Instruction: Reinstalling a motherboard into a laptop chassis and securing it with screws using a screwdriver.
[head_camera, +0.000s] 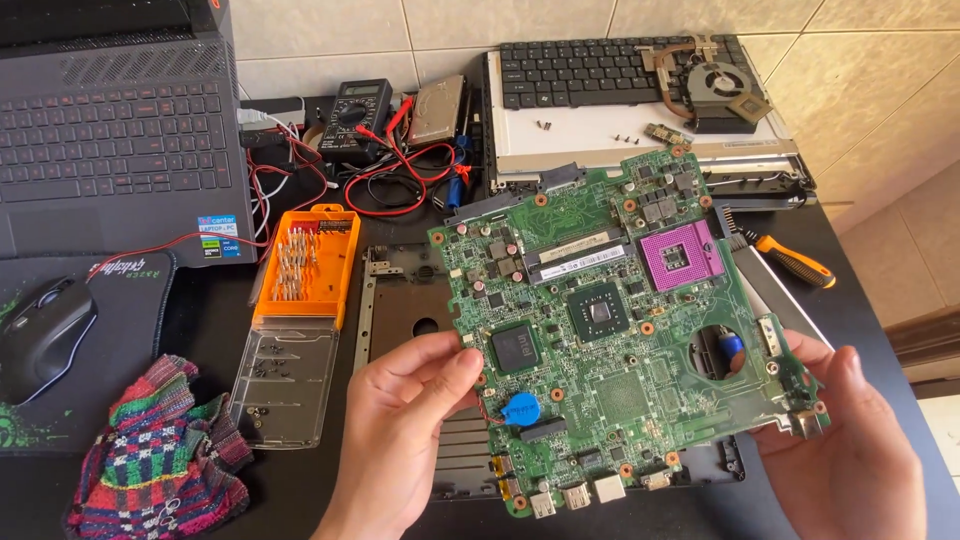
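I am holding a flat green motherboard (610, 330) at the centre of the frame, my left hand (405, 430) pinching its lower left edge and my right hand (850, 440) gripping its right edge. Below it is lying a dark plastic laptop base (400, 310); an orange bit case (308, 265) with a clear lid is sitting to the left.

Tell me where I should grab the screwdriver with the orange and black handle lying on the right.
Take the screwdriver by its orange and black handle, coming from the right. The handle lies free on the dark table, while the shaft end runs under the green motherboard, so that end looks harder to reach.
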